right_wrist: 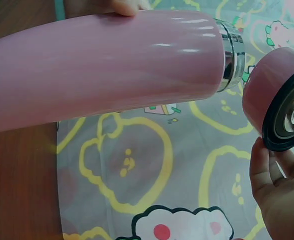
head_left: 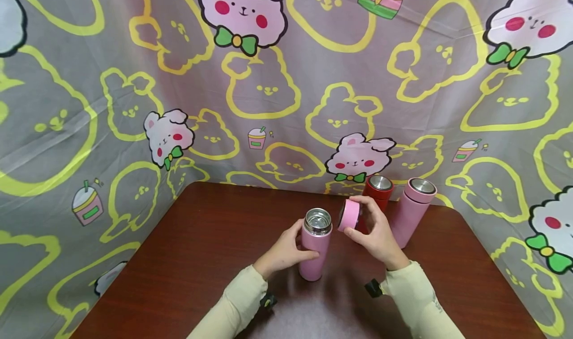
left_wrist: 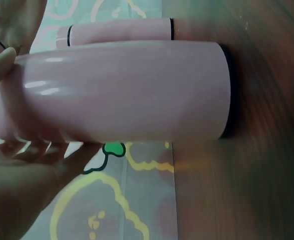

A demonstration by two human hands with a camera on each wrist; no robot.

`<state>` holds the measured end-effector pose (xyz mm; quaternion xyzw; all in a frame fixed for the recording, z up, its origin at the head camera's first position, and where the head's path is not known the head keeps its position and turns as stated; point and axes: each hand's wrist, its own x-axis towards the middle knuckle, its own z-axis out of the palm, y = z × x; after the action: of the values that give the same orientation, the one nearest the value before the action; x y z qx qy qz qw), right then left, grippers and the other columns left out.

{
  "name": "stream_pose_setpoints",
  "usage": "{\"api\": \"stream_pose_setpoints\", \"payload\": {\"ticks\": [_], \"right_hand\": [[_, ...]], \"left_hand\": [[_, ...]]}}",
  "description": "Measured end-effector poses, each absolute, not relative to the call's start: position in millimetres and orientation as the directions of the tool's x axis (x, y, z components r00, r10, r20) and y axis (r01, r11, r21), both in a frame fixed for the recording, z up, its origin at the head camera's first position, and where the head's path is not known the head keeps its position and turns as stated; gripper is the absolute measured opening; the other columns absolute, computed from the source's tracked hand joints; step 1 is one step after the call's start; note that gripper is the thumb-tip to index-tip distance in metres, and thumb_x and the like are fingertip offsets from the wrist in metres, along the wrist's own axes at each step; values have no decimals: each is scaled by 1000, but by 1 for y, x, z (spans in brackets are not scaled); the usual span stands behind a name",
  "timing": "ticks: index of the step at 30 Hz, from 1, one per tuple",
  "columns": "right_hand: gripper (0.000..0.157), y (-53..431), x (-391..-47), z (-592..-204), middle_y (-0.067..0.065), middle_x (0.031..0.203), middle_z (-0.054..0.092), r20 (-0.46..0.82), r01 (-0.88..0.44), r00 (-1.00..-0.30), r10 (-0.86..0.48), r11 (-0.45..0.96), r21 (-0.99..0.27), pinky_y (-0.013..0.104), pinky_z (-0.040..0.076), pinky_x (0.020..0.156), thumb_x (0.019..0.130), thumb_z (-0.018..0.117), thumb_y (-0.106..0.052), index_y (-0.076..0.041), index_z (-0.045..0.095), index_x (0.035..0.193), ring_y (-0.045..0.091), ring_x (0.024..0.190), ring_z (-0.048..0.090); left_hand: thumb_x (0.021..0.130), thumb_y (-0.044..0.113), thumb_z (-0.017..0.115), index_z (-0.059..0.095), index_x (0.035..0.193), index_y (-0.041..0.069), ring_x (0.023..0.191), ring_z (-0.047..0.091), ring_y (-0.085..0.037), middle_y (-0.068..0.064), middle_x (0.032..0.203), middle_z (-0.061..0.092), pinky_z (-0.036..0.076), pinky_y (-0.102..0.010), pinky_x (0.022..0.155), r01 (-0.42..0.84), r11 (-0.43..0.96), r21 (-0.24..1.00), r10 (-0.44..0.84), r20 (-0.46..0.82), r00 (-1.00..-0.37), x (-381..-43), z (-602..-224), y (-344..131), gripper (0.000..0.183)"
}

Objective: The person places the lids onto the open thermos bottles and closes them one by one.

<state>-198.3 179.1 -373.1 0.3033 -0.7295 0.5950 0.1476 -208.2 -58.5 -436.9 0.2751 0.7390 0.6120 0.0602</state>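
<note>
A pink thermos point(head_left: 315, 259) stands uncapped on the table, its steel mouth point(head_left: 318, 221) facing up. My left hand point(head_left: 286, 252) grips its upper body, thumb across the front. Just right of the mouth, my right hand point(head_left: 376, 232) holds the pink lid point(head_left: 349, 215) tipped on its side between thumb and fingers. In the right wrist view the lid point(right_wrist: 274, 90) shows its black sealing ring and metal inside, apart from the thermos's shiny threaded neck point(right_wrist: 232, 55). The left wrist view shows the thermos body point(left_wrist: 131, 92) down to its dark base.
Behind my right hand stand a red thermos point(head_left: 379, 192) and a second pink thermos point(head_left: 412, 210), both with silver-topped lids. The brown wooden table point(head_left: 201, 239) meets a patterned cloth point(head_left: 277, 80) hung along its back and sides.
</note>
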Motion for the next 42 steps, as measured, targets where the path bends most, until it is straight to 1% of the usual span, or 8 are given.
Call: {"api": "stream_pose_setpoints", "payload": {"ticks": [3,9,15,21,25,32,35,42], "right_hand": [[65,179,-199,-371,11,124,48,590,-634,-757,-281,99,-767,23,41,94,73,67,9,2,42,133,20,109,47],[64,177,-199,-368,10,121,49,619,-649,-746,-246,62,-758,22,45,87,71,66,13,3,43,130,20,106,49],[64,174,-197,-365,11,119,52,646,-660,-733,-214,-5,-751,21,46,86,70,64,17,8,40,128,18,107,53],[61,175,-199,-363,11,120,53,670,-689,-700,-245,-12,-725,22,47,87,71,64,17,9,42,127,17,105,54],[56,174,-200,-364,11,121,51,644,-652,-722,-255,-63,-756,23,46,90,73,65,16,11,39,122,19,108,54],[52,171,-202,-369,14,129,50,586,-579,-747,-315,-127,-806,27,44,94,75,65,13,6,35,117,24,115,52],[55,169,-203,-370,14,130,49,568,-560,-750,-339,-131,-818,29,44,95,77,66,10,4,34,122,24,117,51],[67,160,-208,-366,15,129,50,527,-558,-763,-374,-31,-829,29,42,96,75,72,5,0,37,133,22,117,50]], "left_hand": [[76,3,77,38,138,7,113,54,-23,-10,127,51,49,-32,87,321,66,945,516,243,-821,-212,-439,-62,74],[77,-4,72,34,140,0,114,54,-25,-15,130,49,47,-39,91,306,47,951,564,228,-794,-210,-431,-67,74],[76,-4,72,35,139,-2,112,55,-21,-15,127,52,47,-31,90,291,54,955,571,210,-794,-200,-411,-69,72],[77,-4,72,36,139,-1,113,55,-23,-16,128,52,47,-34,91,273,38,961,574,203,-793,-200,-411,-70,71],[78,-3,72,37,138,-2,112,55,-22,-16,126,53,47,-35,92,271,35,962,578,201,-791,-201,-413,-71,69],[78,-3,72,38,137,-1,112,55,-21,-15,125,54,46,-32,92,241,43,970,587,170,-791,-200,-414,-72,68],[77,-4,72,37,139,1,113,54,-21,-14,126,53,46,-31,92,232,40,972,595,163,-787,-200,-413,-72,70],[77,-4,72,39,137,0,110,56,-19,-15,126,54,48,-32,90,270,45,962,584,194,-788,-204,-419,-71,69]]}}
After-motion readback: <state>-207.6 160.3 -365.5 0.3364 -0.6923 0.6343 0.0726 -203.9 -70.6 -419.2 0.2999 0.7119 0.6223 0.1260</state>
